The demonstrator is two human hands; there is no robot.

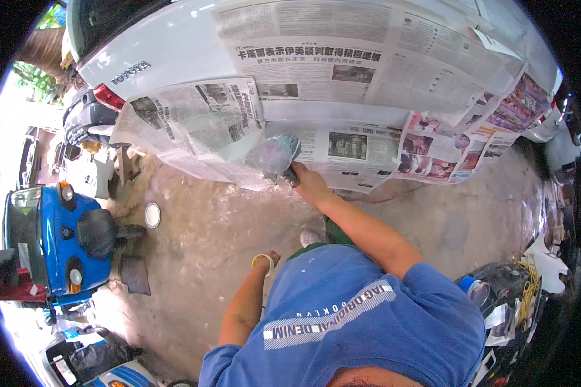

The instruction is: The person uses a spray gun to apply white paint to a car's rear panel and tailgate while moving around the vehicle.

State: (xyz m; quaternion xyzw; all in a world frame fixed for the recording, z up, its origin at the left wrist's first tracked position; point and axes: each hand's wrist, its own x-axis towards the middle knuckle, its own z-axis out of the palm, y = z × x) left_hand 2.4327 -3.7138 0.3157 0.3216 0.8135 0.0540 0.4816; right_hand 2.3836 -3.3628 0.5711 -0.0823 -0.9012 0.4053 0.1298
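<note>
My right hand (310, 183) is wrapped round the handle of a spray gun (292, 177). A rounded, cloudy translucent cup (279, 153) sits on the gun, right by the lower part of a white car body panel (174, 48). Newspaper sheets (303, 71) cover much of the panel, with another newspaper piece (193, 126) to the left of the gun. Low beside my body, my left hand (274, 257) looks curled closed; whatever may be in it is hidden. A pale yellowish ring (261, 260) encircles that wrist.
A blue scooter (77, 238) stands at the left, with a round white lid (152, 215) on the concrete floor (193, 258) near it. Part of another scooter (110, 367) shows at lower left. Cans, a yellow cord (528, 284) and clutter crowd the right side.
</note>
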